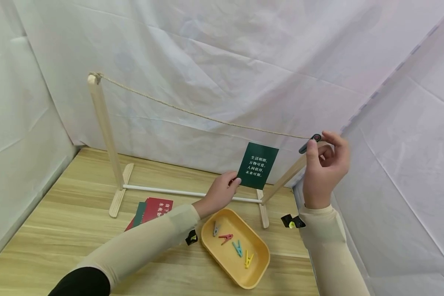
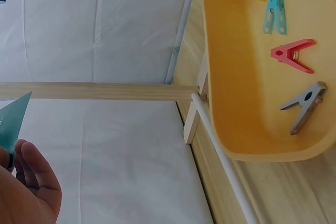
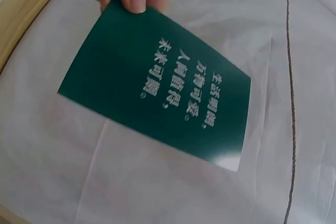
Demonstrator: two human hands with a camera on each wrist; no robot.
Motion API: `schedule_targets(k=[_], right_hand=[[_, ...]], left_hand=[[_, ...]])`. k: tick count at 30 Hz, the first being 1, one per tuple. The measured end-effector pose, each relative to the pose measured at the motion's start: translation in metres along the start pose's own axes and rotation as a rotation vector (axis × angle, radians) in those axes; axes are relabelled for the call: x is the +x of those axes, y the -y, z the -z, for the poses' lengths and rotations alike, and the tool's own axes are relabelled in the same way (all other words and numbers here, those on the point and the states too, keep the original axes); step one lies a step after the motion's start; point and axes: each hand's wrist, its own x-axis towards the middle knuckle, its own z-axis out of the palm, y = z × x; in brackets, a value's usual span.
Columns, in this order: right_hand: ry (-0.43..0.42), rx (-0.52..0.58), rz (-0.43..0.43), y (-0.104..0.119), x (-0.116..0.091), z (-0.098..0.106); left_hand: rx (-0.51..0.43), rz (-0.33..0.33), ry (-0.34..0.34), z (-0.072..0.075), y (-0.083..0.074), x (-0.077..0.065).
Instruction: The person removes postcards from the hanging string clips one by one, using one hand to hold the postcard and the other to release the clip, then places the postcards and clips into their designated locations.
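Note:
My left hand [image 1: 219, 193] pinches a dark green card [image 1: 258, 166] at its lower left corner, between thumb and fingers. White Chinese characters run across the card, which is held up below the twine line [image 1: 207, 118]. In the right wrist view the left thumb presses on the edge of the card, and the twine passes to its right. My right hand [image 1: 326, 168] is raised by the top of the right wooden post [image 1: 286, 176]. Between its thumb and fingers it pinches a small dark clothespin [image 1: 306, 147], at the right end of the twine.
A yellow tray [image 1: 222, 267] on the wooden table holds grey, red, blue and yellow clothespins [image 1: 226, 238]. Red and green cards [image 1: 156, 207] lie left of it, partly behind the left forearm. The wooden frame's left post [image 1: 107, 131] and white crossbar [image 1: 184, 192] stand behind.

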Motion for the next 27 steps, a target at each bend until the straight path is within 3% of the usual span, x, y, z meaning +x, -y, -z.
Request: schedule_targets(k=[6,18,27], right_hand=[[-0.063,0.041,-0.024,-0.002,-0.005,0.010],[-0.045,0.044,-0.046,-0.007,-0.016,0.023],[-0.061,0.067,-0.071,-0.008,-0.019,0.031]], left_hand=[[-0.002,0.003,0.023,0.003,0.006,-0.006],[0.051,0.007,0.015,0.005,0.014,-0.014],[0.028,0.015,0.004,0.014,0.016,-0.021]])
